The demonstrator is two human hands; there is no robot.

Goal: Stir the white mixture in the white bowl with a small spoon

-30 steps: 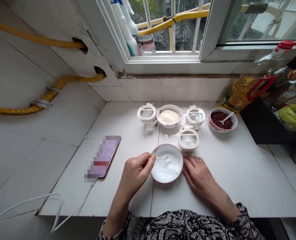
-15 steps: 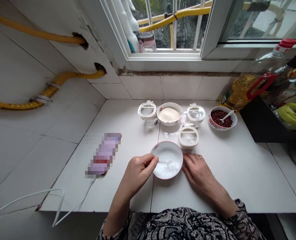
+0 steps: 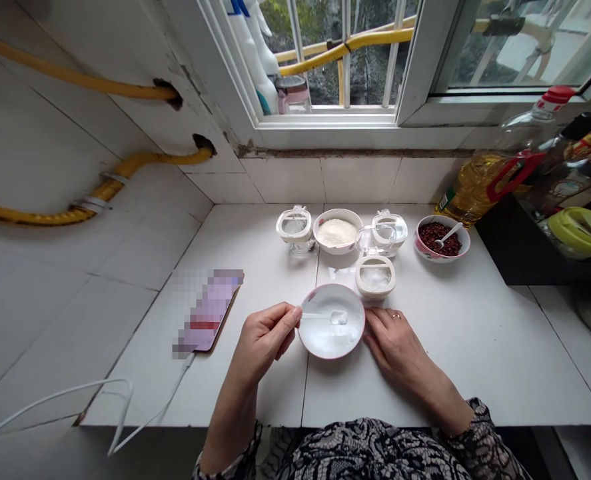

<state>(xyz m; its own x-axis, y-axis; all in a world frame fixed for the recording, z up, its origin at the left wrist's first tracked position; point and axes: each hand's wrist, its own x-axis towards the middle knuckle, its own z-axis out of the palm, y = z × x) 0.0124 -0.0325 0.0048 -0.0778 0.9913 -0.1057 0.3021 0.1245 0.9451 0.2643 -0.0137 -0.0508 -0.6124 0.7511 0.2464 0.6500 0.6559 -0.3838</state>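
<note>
Pinched in the fingers of my left hand is the handle of a small white spoon. Its bowl, with some white stuff in it, is over a white bowl with a pink rim. White grains or liquid seem to lie in the bottom; I cannot tell which. My right hand rests flat on the counter, fingers stretched out and touching the bowl's right side. Just behind the bowl stands a lidded seasoning jar with white contents.
Farther back are two clear jars around a bowl of white powder. A bowl of red beans holds another spoon. An oil bottle stands at right by a black rack. A phone with a cable lies left.
My left hand has moved left and slightly up with the spoon, whose bowl now shows more clearly above the white bowl. My right hand stays in place. The camera view has shifted slightly.
</note>
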